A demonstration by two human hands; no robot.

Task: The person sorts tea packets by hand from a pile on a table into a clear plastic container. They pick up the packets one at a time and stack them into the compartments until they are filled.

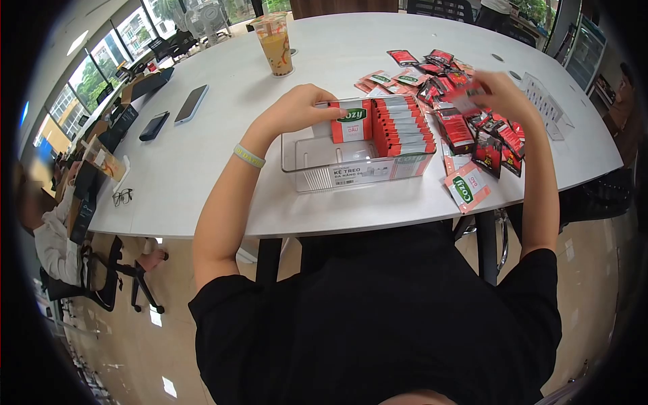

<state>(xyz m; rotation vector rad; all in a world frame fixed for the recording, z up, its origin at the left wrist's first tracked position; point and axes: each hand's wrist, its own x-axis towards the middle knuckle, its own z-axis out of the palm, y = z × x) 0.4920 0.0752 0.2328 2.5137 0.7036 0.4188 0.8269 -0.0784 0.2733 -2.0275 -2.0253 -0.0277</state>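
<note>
A clear plastic bin (317, 181) stands near the table's front edge. A row of red-and-white tea sachets (405, 125) is upright in its right part, while the floor of its left part shows bare. My left hand (300, 109) reaches over the bin's back left, its thumb and fingers closed on the top of a Cozy tea sachet (352, 127) at the row's left end. To the right, my right hand (503, 94) pinches a blurred red-and-pale sachet (464, 101) above a loose pile of red and black packets (459, 131). One Cozy sachet (467, 189) lies flat at the pile's front.
A cup of orange drink (275, 47) stands behind the bin. Two phones (192, 104) and a pair of glasses (123, 197) lie on the left of the white table (223, 162). A clear plastic holder (543, 104) is right of the pile. Another person sits at far left.
</note>
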